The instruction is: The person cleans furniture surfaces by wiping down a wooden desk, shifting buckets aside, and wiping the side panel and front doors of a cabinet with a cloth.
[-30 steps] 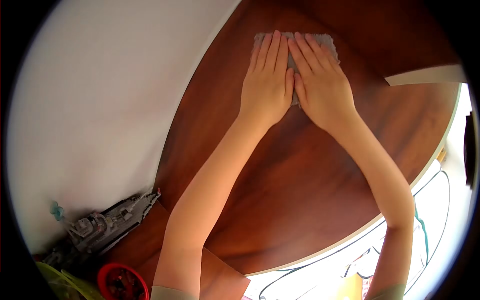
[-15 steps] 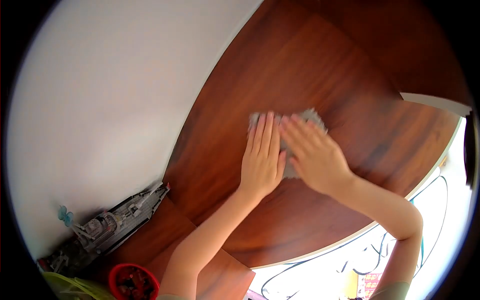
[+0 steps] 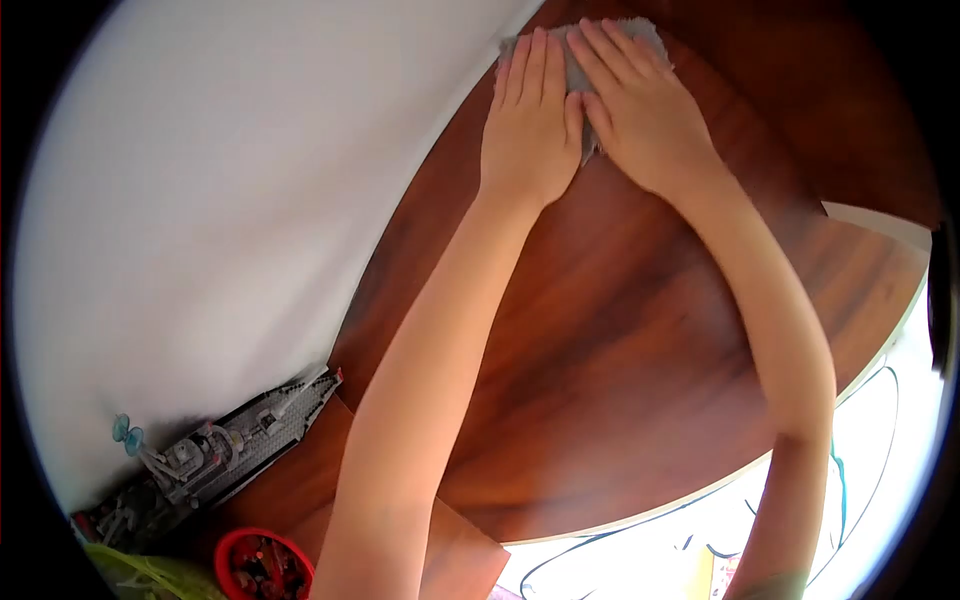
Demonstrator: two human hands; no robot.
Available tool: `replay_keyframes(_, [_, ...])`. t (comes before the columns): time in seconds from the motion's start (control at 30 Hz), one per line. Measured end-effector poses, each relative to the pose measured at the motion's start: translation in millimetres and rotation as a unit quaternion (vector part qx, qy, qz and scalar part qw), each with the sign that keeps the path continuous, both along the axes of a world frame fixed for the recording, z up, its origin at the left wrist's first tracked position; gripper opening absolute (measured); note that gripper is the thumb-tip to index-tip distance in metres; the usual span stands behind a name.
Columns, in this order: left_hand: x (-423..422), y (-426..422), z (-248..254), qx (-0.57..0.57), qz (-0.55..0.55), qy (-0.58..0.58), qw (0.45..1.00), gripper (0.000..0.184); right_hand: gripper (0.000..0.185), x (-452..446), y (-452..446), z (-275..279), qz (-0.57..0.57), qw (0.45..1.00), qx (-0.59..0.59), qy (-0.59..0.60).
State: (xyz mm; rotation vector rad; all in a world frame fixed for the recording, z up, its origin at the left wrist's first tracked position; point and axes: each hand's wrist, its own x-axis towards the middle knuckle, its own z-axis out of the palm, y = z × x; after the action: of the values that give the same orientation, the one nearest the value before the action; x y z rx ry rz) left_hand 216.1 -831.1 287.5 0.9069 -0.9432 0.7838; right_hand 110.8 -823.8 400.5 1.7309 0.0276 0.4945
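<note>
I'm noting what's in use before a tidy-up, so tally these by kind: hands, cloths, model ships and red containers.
Hands: 2 (left hand and right hand, both flat on the cloth)
Cloths: 1 (grey cloth)
Model ships: 1 (grey model ship)
Red containers: 1 (round red container)
Total: 5

On my feed I see a reddish-brown wooden tabletop (image 3: pixel 600 350) with dark grain and a pale curved rim. A gray cloth (image 3: pixel 577 76) lies flat at its far end. Toward the lower left I make out a gray model ship (image 3: pixel 238 452) and, near it, a red container (image 3: pixel 223 572), probably resting on the same wood.
</note>
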Motion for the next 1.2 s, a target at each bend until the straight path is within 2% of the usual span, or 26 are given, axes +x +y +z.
replay_keyframes(0.17, [-12,14,-62,0.06,-0.057,0.029,0.996,0.054,0.05,-8,14,-50,-0.028,0.996,0.071,0.052])
replay_keyframes(0.23, [-15,20,-96,0.077,-0.069,0.039,0.994,0.054,0.053,-8,15,-79,-0.073,0.991,0.089,0.071])
replay_keyframes(0.4, [-19,27,-188,0.156,-0.058,0.092,0.982,0.057,0.057,-2,27,-173,-0.18,0.977,0.065,0.098])
replay_keyframes(0.47, [-26,31,-222,0.177,-0.068,0.118,0.975,0.057,0.057,-2,25,-208,-0.161,0.979,0.077,0.103])
replay_keyframes(0.57, [-31,39,-241,0.2,-0.098,0.138,0.965,0.056,0.057,-5,25,-224,-0.136,0.982,0.08,0.102])
replay_keyframes(0.67, [-29,37,-237,0.209,-0.074,0.12,0.968,0.056,0.057,-14,28,-221,-0.153,0.98,0.078,0.105])
replay_keyframes(0.73, [-33,34,-217,0.194,-0.064,0.102,0.974,0.057,0.059,-21,31,-204,-0.16,0.978,0.084,0.103])
replay_keyframes(0.77, [-38,33,-205,0.187,-0.059,0.095,0.976,0.057,0.058,-27,34,-192,-0.201,0.972,0.058,0.108])
replay_keyframes(0.93, [-66,34,-101,0.097,-0.04,-0.016,0.994,0.057,0.055,-71,45,-106,-0.144,0.986,0.087,-0.004])
replay_keyframes(1.0, [-77,41,-70,0.073,-0.041,-0.076,0.994,0.056,0.052,-90,52,-93,-0.107,0.989,0.084,-0.059])
replay_keyframes(1.1, [-74,39,-72,0.068,-0.055,-0.1,0.991,0.056,0.051,-89,51,-109,-0.105,0.984,0.076,-0.121])
replay_keyframes(1.2, [-66,38,-105,0.105,-0.032,-0.069,0.992,0.059,0.056,-83,55,-140,-0.197,0.974,0.074,-0.08])
